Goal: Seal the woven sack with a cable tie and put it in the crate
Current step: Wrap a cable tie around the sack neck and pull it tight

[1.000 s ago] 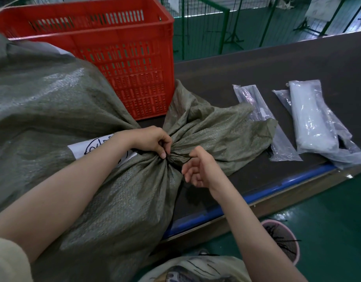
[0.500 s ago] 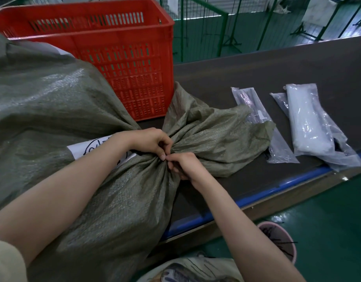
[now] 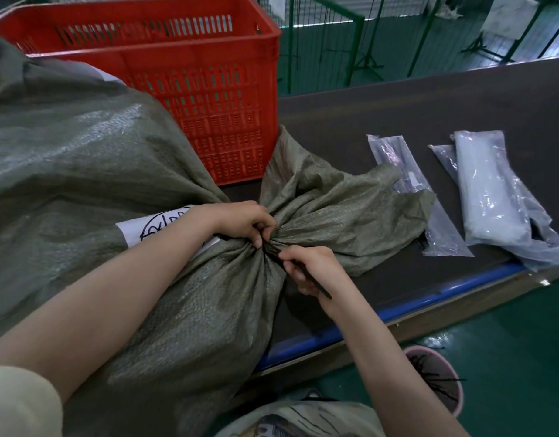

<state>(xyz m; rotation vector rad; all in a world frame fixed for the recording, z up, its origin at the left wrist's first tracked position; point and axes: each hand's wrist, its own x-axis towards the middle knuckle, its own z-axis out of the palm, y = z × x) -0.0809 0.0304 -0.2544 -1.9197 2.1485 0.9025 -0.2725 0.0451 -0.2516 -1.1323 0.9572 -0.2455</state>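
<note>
**Now: both hands closed at the sack's gathered neck**

Seen from the head camera, the woven sack (image 3: 92, 171) is lying on the dark worktop (image 3: 398, 102), its bulging grey-green body filling the left side and hanging partly over the blue near edge (image 3: 407, 305). Its mouth is bunched into a tight neck, and the loose fabric beyond the neck is fanning out to the right across the worktop.

The left hand (image 3: 243, 220) is curling closed around the neck from above, its fingers pinching the gathered cloth, with the thumb tip pressing down at the pinch. The right hand (image 3: 312, 269) is sitting just below and to the right of the neck, fingers folded narrowly around the black cable tie (image 3: 306, 277); the tie's strap is running from the neck through the fist, and its free tail is poking out past the heel of the hand. Whether the tie is fully looped around the neck cannot be told, since the fingers are covering that spot.

A white label (image 3: 158, 227) with black marker writing is showing on the sack beneath the left forearm. The red crate (image 3: 208, 99) is standing upright on the worktop just behind the sack, touching its fabric. Two clear plastic packets (image 3: 480, 184) are lying to the right, well apart from the hands. On the green floor below, a pink bin (image 3: 435, 378) is holding black strips.
</note>
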